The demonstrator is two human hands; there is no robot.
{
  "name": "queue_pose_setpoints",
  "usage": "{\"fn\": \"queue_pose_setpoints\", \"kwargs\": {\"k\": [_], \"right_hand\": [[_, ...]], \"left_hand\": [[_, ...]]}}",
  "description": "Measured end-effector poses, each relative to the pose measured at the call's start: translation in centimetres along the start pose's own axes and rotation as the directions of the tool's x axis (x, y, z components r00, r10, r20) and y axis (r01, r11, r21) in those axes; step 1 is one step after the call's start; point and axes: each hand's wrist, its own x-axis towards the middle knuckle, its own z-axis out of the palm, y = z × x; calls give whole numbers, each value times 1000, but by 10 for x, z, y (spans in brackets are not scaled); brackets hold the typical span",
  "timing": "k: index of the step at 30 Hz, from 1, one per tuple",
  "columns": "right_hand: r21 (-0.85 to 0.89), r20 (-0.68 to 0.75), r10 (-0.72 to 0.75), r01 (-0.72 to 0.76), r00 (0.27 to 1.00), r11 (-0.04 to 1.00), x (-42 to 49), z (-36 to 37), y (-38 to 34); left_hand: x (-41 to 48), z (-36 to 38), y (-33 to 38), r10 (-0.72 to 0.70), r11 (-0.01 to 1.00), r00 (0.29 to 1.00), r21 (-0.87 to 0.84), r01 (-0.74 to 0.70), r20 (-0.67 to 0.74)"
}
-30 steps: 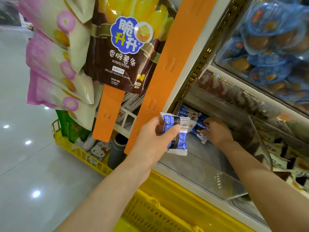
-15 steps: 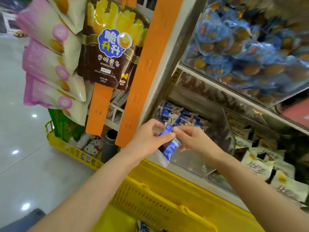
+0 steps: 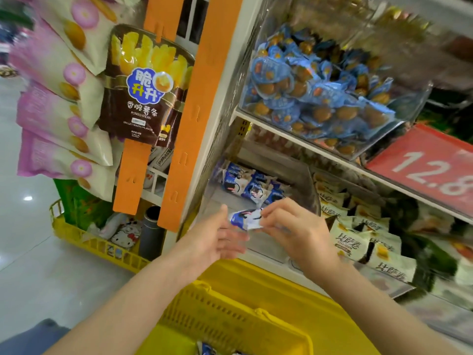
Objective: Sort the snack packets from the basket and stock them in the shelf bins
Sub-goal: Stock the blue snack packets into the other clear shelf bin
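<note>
My right hand [image 3: 294, 226] pinches a small blue-and-white snack packet [image 3: 244, 219] in front of the clear lower shelf bin [image 3: 313, 198]. Several matching blue-and-white packets [image 3: 252, 184] lie inside that bin. My left hand [image 3: 217, 239] is beside the packet on its left, fingers relaxed and spread, holding nothing. Below my arms is the yellow basket [image 3: 230, 311], with a blue packet [image 3: 207, 351] showing at its bottom edge.
An upper clear bin [image 3: 399, 129] holds several blue-wrapped snacks. Cream packets [image 3: 368, 242] fill the bin to the right. A red price sign [image 3: 430, 165] hangs on the shelf edge. Orange hanging strips [image 3: 194, 106] carry a brown potato-stick bag [image 3: 143, 90] and pink bags [image 3: 56, 103]. Another yellow basket [image 3: 84, 239] sits on the floor at left.
The packet passed from my left hand to my right hand. My left hand let go and opened. The view tilted up and right, showing more of the shelf.
</note>
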Motion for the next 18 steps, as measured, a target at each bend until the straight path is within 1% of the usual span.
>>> {"fn": "queue_pose_setpoints", "kwargs": {"k": [1,3,6,7,8,9,10,11,12,13,14,15,16,18], "right_hand": [[-48,39,-52,53,998,997,-4,0,-1],[-77,125,-119,129,985,989,-9,-2,-2],[-57,256,-188,209,948,976,-11,-5,0],[-42,275,-183,202,944,978,-11,-6,1],[-6,273,-138,145,952,989,-10,-7,1],[56,258,-40,26,965,998,-9,-7,-1],[134,239,102,-137,966,981,-7,-8,-3],[206,227,246,-294,942,934,-5,-7,-5],[258,241,371,-428,897,866,-3,-5,-6],[297,291,460,-537,839,790,-1,-3,-5],[337,361,507,-616,783,712,0,0,-4],[374,422,519,-664,743,647,2,3,-1],[400,459,519,-689,721,605,5,6,1],[429,472,529,-708,706,561,11,10,3]], "left_hand": [[-2,1,0,5,997,999,-74,-2,35],[-3,2,0,44,987,998,-159,-37,40],[-4,3,0,69,979,997,-193,-72,-21],[-4,4,0,80,980,996,-181,-87,-48],[-4,6,-1,99,981,993,-158,-109,-70],[-3,7,-1,126,984,988,-117,-136,-87],[-2,8,-2,161,984,982,-59,-167,-100],[-2,9,-2,198,980,974,5,-198,-111],[-1,10,-2,229,973,966,59,-223,-117],[-1,10,-2,255,965,960,97,-245,-117],[0,11,-3,277,957,955,123,-263,-110],[1,11,-4,306,944,947,160,-289,-97],[2,12,-5,350,917,932,234,-323,-88],[6,13,-7,453,831,888,396,-390,-78]]}}
